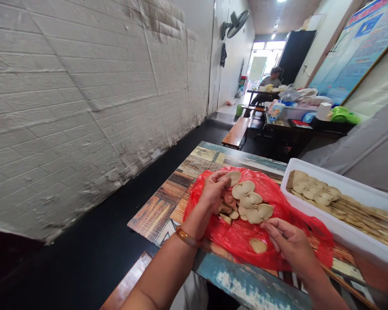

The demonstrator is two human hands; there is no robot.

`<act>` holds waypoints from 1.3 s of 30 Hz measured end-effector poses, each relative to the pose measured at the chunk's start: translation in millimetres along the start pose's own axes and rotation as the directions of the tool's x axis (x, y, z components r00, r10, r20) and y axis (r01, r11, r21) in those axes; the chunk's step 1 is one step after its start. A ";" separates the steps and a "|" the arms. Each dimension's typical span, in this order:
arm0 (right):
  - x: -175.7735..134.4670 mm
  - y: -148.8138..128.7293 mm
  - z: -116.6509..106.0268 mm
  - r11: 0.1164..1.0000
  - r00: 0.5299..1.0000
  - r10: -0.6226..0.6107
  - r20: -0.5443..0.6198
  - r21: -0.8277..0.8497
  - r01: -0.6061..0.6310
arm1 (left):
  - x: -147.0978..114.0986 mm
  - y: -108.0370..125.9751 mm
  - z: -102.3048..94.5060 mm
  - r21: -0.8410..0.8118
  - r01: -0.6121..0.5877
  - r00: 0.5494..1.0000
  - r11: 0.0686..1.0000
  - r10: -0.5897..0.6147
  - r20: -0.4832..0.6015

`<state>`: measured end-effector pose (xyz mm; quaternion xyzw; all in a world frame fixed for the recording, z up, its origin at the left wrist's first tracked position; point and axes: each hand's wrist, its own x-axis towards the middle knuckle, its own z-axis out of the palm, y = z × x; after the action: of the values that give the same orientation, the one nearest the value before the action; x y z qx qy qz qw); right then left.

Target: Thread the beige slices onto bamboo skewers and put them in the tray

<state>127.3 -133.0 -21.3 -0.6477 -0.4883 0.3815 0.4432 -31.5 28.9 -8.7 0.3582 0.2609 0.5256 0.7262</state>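
Thin beige slices lie on a spread red plastic bag [297,215] on the table. My left hand [213,191], with an amber bangle at its wrist, pinches a pale round slice [234,178] at the bag's far side. Between my hands runs a row of folded slices [250,199]; whatever joins them is hidden. My right hand [286,239] is closed, thumb and fingertips pinched at the row's near end. Loose pieces [226,211] lie beneath, close to my left hand. One single slice [258,246] rests on the bag beside my right fingers.
To the right stands a white plastic tub [287,172] with rows of similar slices. Thin sticks [349,286] lie by its near side. A bench [236,132] is beyond the patterned table [158,206]. Farther back, a person [272,79] sits at a cluttered table. A brick-patterned wall [84,94] runs along the left.
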 end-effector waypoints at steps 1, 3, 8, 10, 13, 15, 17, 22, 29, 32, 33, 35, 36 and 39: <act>0.2 0.0 -0.7 1.000 1.000 -0.006 -0.003 -0.003 0.006 | 0.6 -0.4 -0.3 0.000 -0.003 1.000 1.000 0.003 -0.003; 0.5 0.5 -1.4 1.000 1.000 -0.011 0.014 -0.015 0.011 | 1.3 -0.4 -0.5 -0.003 0.006 1.000 1.000 -0.006 -0.012; 0.7 2.7 1.2 1.000 1.000 -0.017 -0.026 -0.001 0.017 | -0.3 2.8 1.4 -0.007 0.029 0.998 1.000 -0.029 -0.049; 0.6 3.0 2.1 1.000 0.999 -0.024 -0.037 -0.011 0.023 | -1.1 3.3 2.1 -0.008 0.032 0.998 0.999 -0.033 -0.047; 0.3 3.0 2.4 0.999 0.998 -0.041 -0.037 -0.028 0.040 | -1.2 2.7 2.2 0.001 0.025 0.999 1.000 -0.025 -0.032; 0.2 3.2 2.5 0.999 0.998 -0.043 -0.039 -0.029 0.042 | -0.9 2.3 2.0 0.013 0.018 0.999 1.000 -0.018 -0.029; 0.1 3.4 2.9 0.999 0.999 -0.033 -0.036 -0.027 0.032 | -0.9 2.4 1.9 0.023 0.026 0.999 0.999 -0.026 -0.026; 0.3 3.1 4.5 1.000 1.000 -0.008 -0.025 -0.029 0.007 | -2.0 3.3 2.8 0.043 0.025 1.000 0.999 -0.024 -0.013; 1.6 3.6 5.8 0.999 0.999 -0.019 -0.041 -0.034 0.017 | -3.5 2.5 3.9 0.075 -0.014 1.000 0.997 0.013 0.011; 1.8 4.0 6.0 0.999 0.998 -0.024 -0.058 -0.050 0.021 | -2.6 0.9 2.8 0.097 -0.018 1.000 0.995 0.016 0.024; 1.8 4.0 5.8 0.998 0.998 -0.024 -0.063 -0.057 0.020 | -2.0 0.2 2.2 0.103 -0.020 0.999 0.994 0.017 0.028; 1.9 3.4 5.0 0.998 0.998 -0.025 -0.060 -0.063 0.022 | -0.7 -1.6 0.9 0.116 -0.020 0.999 0.993 0.017 0.031; 1.9 3.0 4.4 0.998 0.999 -0.026 -0.048 -0.064 0.023 | -0.1 -2.5 0.4 0.122 -0.021 0.999 0.992 0.018 0.030; 2.0 1.9 3.0 0.998 1.000 -0.021 -0.020 -0.066 0.020 | 0.7 -4.3 -0.4 0.125 -0.026 0.999 0.992 0.022 0.030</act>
<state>125.6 -130.7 -24.1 -0.6608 -0.5025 0.3541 0.4306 -29.1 28.9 -12.4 0.4136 0.2785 0.5118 0.6996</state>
